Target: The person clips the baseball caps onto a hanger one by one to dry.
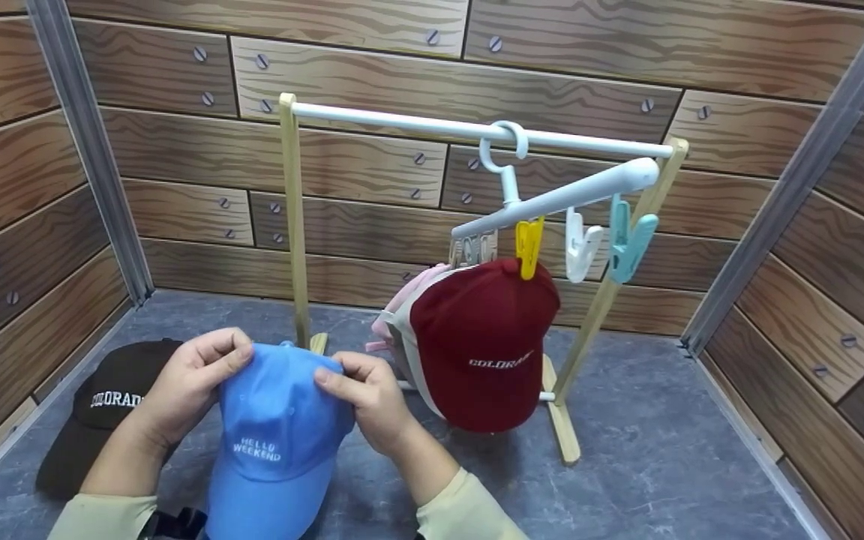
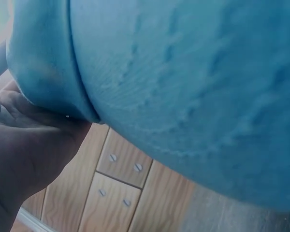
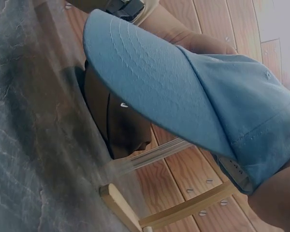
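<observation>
Both hands hold a blue baseball cap (image 1: pixel 274 420) by its top, with the brim hanging down toward the person. "HELLO WEEKEND" is lettered in white on its front. My left hand (image 1: pixel 196 379) pinches the crown's left side between thumb and fingers; my right hand (image 1: pixel 373 397) pinches the right side the same way. In the left wrist view the underside of the blue brim (image 2: pixel 183 87) fills most of the picture. The right wrist view shows the cap (image 3: pixel 159 87) from the side, raised over the grey surface. Behind the left forearm lies a black cap (image 1: pixel 106 397) with white lettering.
A wooden rack (image 1: pixel 293 225) with a white bar stands ahead. From it hangs a tilted pale-blue hanger (image 1: pixel 574 196) bearing a dark red cap (image 1: pixel 488 337), with paler caps behind it. A yellow clip (image 1: pixel 529 247) grips the red cap; white (image 1: pixel 580 247) and teal (image 1: pixel 629 244) clips hang alongside.
</observation>
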`<state>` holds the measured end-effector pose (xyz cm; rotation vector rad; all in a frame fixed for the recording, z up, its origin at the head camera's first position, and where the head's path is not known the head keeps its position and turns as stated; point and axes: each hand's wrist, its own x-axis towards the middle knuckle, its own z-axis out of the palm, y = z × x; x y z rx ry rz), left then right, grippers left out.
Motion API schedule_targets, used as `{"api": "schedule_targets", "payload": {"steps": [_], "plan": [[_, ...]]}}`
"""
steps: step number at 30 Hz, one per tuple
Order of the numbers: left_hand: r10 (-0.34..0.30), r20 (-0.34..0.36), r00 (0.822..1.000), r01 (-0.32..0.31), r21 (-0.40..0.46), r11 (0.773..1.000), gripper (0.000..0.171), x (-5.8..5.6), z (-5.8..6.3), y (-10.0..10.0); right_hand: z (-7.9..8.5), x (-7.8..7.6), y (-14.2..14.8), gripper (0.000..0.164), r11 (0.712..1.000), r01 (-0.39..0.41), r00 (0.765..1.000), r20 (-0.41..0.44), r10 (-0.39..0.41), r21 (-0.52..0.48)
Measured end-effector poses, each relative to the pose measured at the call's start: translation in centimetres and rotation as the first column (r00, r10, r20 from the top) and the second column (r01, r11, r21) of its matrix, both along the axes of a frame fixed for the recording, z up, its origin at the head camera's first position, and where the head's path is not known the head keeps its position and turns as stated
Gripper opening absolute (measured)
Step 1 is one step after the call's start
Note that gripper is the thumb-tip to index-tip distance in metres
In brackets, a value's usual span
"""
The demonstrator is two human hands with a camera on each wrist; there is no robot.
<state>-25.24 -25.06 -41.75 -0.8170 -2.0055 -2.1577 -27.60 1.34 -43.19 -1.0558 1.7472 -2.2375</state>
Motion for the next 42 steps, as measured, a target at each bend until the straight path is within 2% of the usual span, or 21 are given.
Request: {"api": "schedule_targets", "payload": {"steps": [8,13,19,24,32,42], "plan": [[0.123,-0.039,0.992,-0.121,0.039,0.992,0.016,0.8,1.0,1.4,0.9,0.6,0.3,0.035,0.999,0.046,0.988,-0.145,-0.049,-0.023],[0.129,-0.113,0.985,-0.121,0.078,0.990,0.015,1.1,1.4,2.0,1.4,1.0,0.6,0.031,0.997,0.073,0.974,-0.213,-0.072,-0.007],[0.141,-0.150,0.979,-0.130,0.083,0.988,0.014,1.5,1.9,2.6,2.2,1.6,1.1,0.027,0.995,0.103,0.956,-0.275,-0.099,0.003],[0.153,-0.181,0.971,-0.140,0.083,0.987,0.013,1.8,2.2,3.1,2.8,2.3,1.8,0.026,0.995,0.095,0.954,-0.287,-0.088,0.011],[0.141,-0.251,0.957,-0.114,0.119,0.986,0.012,2.5,2.6,4.2,3.9,3.3,3.0,0.023,0.994,0.104,0.953,-0.288,-0.093,0.025],[0.185,-0.273,0.944,-0.147,0.152,0.977,0.011,3.0,3.2,5.8,5.0,3.8,4.3,0.020,0.989,0.143,0.940,-0.319,-0.124,0.038]]}}
